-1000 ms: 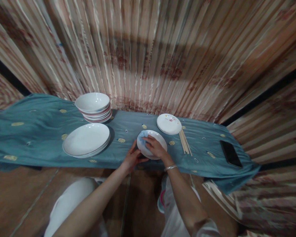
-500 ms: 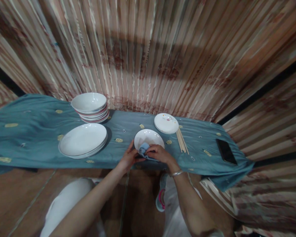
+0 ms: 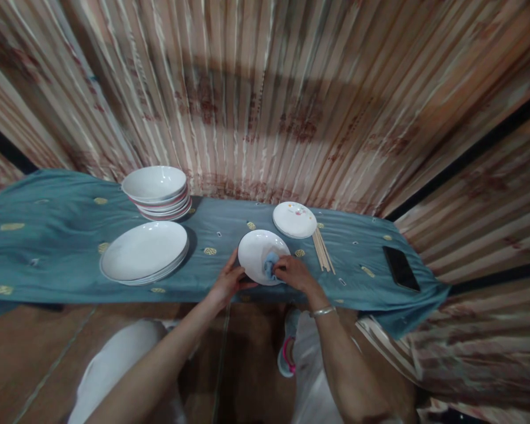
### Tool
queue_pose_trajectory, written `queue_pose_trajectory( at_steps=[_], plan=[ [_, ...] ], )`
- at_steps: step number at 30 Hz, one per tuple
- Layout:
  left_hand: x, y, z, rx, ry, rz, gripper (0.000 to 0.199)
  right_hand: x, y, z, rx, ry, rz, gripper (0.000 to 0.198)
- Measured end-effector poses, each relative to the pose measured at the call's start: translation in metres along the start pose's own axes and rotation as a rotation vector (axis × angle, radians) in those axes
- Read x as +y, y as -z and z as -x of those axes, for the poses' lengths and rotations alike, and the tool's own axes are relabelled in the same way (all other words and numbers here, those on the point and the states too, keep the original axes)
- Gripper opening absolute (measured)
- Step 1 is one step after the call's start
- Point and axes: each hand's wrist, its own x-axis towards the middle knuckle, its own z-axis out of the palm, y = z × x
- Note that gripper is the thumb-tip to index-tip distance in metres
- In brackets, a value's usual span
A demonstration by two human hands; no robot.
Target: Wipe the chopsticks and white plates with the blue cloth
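A round white plate (image 3: 252, 254) with a thin dark rim is tilted a little near the table's front edge. My left hand (image 3: 230, 281) grips its lower left rim, the thumb at the edge and the other fingers partly hidden. Bunched in the closed fingers of my right hand (image 3: 292, 272) is a light blue cloth (image 3: 271, 265), pressed on the right part of the plate's inner face. Behind and to the right lie small stacked plates (image 3: 294, 219) with a floral print, and beside them several wooden chopsticks (image 3: 323, 250).
On the left, a stack of large oval plates (image 3: 145, 252) sits in front of stacked bowls (image 3: 155, 187). A black phone (image 3: 401, 268) lies at the right end of the teal tablecloth (image 3: 221, 221). A pleated curtain (image 3: 247, 100) hangs close behind the table.
My right hand has slid the blue cloth to the right across the plate, baring more of its middle. My left hand stays at the left rim. The view has shifted slightly.
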Motion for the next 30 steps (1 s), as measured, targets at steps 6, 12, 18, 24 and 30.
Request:
queue_pose_trajectory(
  at_steps=[6, 12, 18, 24, 30],
  plan=[
    [0.000, 0.000, 0.000, -0.024, -0.011, -0.006, 0.079, 0.007, -0.016, -0.007, 0.197, -0.068, 0.173, 0.018],
    [-0.001, -0.001, 0.000, -0.016, -0.005, 0.001, 0.080, 0.020, -0.032, -0.020, 0.366, 0.056, 0.178, 0.019],
    [0.001, -0.004, 0.003, 0.000, -0.013, 0.017, 0.078, 0.014, -0.040, -0.033, 0.340, 0.060, 0.049, 0.025],
    [0.004, -0.006, 0.007, -0.018, 0.001, 0.033, 0.078, 0.002, -0.047, -0.039, 0.286, 0.122, -0.083, 0.034],
    [0.005, -0.006, 0.008, -0.012, -0.006, 0.036, 0.075, -0.013, -0.047, -0.038, 0.211, 0.226, -0.183, 0.032]
  ],
)
